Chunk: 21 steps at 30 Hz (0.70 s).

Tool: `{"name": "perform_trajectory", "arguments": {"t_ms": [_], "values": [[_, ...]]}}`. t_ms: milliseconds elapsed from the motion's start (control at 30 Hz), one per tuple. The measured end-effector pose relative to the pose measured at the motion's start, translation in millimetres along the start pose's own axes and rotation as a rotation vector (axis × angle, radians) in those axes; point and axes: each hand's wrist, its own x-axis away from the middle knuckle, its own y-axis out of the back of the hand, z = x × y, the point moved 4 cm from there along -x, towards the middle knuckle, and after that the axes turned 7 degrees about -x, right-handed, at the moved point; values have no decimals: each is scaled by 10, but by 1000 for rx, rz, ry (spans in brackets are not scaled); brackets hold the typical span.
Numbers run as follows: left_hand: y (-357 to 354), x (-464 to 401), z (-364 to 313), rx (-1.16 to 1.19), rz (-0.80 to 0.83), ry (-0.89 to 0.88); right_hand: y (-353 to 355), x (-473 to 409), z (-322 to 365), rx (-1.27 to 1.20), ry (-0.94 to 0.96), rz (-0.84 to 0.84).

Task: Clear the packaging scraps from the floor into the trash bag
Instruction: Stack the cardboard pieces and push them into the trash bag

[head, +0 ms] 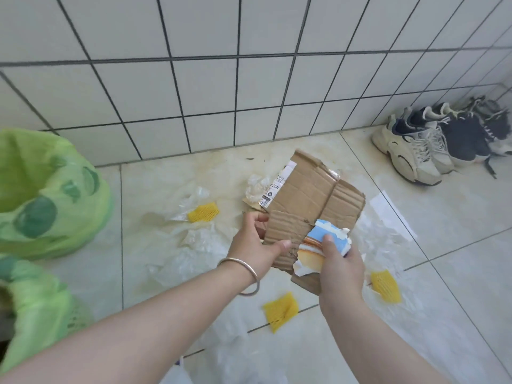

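Note:
A flattened brown cardboard piece [307,198] with a white label is held up over the floor. My left hand [255,245] grips its lower left edge. My right hand [339,261] presses a torn blue and white printed wrapper [324,239] against its lower right part. A green trash bag [55,189] stands open at the left. Three yellow foam nets lie on the floor: one [203,212] near the bag, one [280,306] below my hands, one [385,285] to the right. Clear plastic film [199,242] is spread across the tiles.
A white tiled wall [221,79] runs along the back. Several sneakers [432,142] are lined up in the right corner. More green plastic [36,306] sits at the lower left. A white sheet of paper [388,209] lies right of the cardboard.

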Motion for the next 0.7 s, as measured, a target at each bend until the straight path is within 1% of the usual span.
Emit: {"name": "perform_trajectory", "arguments": {"t_ms": [167, 333, 433, 567, 700], "values": [[857, 624, -24, 126, -4, -27, -441, 782, 262, -5, 79, 227], [1914, 1537, 90, 184, -155, 29, -927, 1939, 377, -3, 89, 463], [2471, 1986, 182, 181, -279, 67, -1215, 2592, 374, 52, 91, 537], [3081, 2474, 373, 6, -447, 80, -1567, 3213, 227, 221, 138, 580], [3497, 2750, 654, -7, -475, 113, -1875, 3646, 78, 403, 223, 658]]}}
